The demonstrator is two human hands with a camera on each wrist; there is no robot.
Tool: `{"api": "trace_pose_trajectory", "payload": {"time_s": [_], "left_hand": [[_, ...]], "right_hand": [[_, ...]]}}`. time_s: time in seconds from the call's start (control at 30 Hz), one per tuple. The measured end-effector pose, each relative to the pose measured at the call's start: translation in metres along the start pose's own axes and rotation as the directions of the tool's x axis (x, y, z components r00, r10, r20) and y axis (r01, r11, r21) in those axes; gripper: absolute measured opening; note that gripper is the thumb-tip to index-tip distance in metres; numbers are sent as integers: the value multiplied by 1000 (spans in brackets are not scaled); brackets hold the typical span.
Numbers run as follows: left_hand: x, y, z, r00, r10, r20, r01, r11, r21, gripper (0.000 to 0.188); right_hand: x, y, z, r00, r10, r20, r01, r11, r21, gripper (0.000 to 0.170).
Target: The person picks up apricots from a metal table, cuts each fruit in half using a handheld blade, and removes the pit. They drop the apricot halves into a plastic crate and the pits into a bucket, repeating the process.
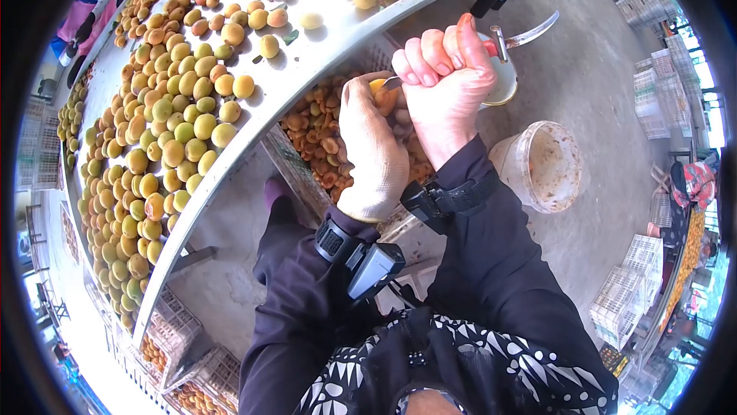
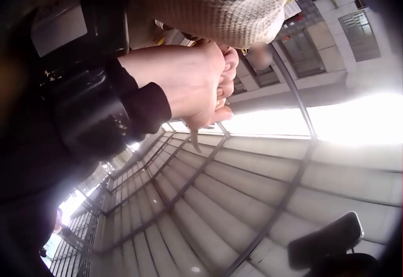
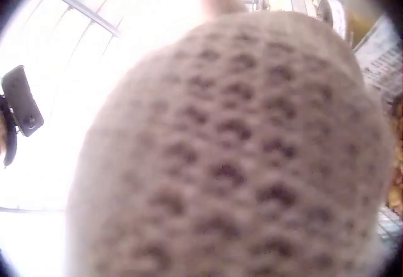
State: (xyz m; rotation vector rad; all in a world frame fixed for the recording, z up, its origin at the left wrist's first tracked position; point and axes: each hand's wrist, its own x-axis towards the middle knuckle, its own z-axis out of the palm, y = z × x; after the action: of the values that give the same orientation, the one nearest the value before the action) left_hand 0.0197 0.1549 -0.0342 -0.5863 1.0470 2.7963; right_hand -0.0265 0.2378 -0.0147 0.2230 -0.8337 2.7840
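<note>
My left hand [image 1: 374, 146], in a knitted white glove, holds an apricot [image 1: 377, 85] whose orange flesh shows beside the fingers. My bare right hand [image 1: 451, 69] is curled into a fist round a tool with a red handle [image 1: 490, 47]. A curved metal piece [image 1: 537, 33] sticks out past the thumb side, and a thin metal tip [image 1: 392, 82] meets the apricot on the other side. In the left wrist view the bare fist [image 2: 211, 81] sits beneath the glove [image 2: 214, 6]. The glove [image 3: 233, 144] fills most of the right wrist view and hides the fruit.
A large table [image 1: 253, 108] bearing many whole apricots curves along the left. Beneath my hands a crate [image 1: 295, 173] holds cut apricots [image 1: 315, 135]. To the right stands a stained white bucket [image 1: 556, 162], with a white container [image 1: 503, 86] behind my fist. Plastic crates [image 1: 629, 284] stand further right.
</note>
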Motion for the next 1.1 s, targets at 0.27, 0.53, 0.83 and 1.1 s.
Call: {"api": "trace_pose_trajectory", "payload": {"time_s": [0.27,0.53,0.83,1.1], "left_hand": [[0,4,-3,992,-125,-4,125,992,-31,35],[-4,11,2,979,-200,-39,197,978,-64,37],[-1,13,-1,990,-139,-4,139,990,-4,35],[4,20,-16,959,-267,89,270,963,-17,29]], "right_hand": [[-1,0,-5,999,16,40,-17,1000,7,57],[-2,1,-7,998,17,53,-20,998,55,57],[-3,0,-4,997,26,68,-28,999,16,58],[-1,2,-8,997,38,67,-40,999,29,59]]}}
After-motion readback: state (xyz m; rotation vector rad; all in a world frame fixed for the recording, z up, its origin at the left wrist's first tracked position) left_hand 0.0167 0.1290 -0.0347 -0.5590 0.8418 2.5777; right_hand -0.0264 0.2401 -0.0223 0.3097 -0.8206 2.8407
